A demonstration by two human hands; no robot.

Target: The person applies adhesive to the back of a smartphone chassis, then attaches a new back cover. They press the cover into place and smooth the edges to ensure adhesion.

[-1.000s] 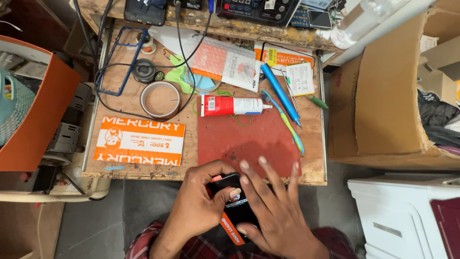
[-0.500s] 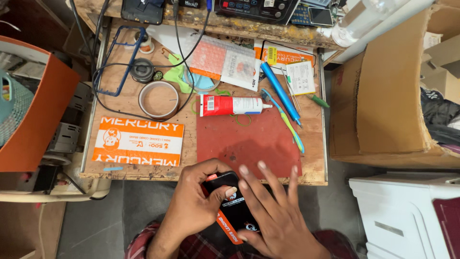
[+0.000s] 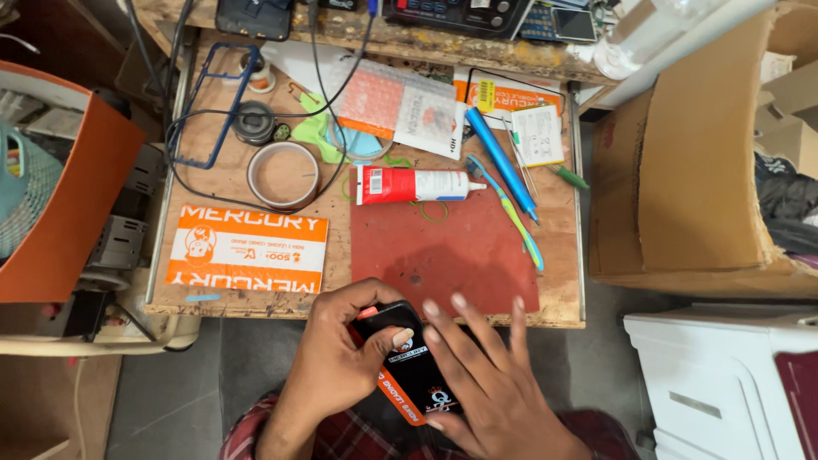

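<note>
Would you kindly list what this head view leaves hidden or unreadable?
- Black and orange packet: its underside and right part are covered by the left hand and right hand.
- Devices on the back shelf: cut off by the top edge.
- White cabinet: cut by the right and bottom edges.
- Small parts beside the tape roll: too small to identify.

My hands have drawn the black and orange packet (image 3: 413,370) down off the desk (image 3: 256,183) edge toward my lap, tilting it, and my right hand (image 3: 486,383) now lies flatter across it, fingers spread.
</note>
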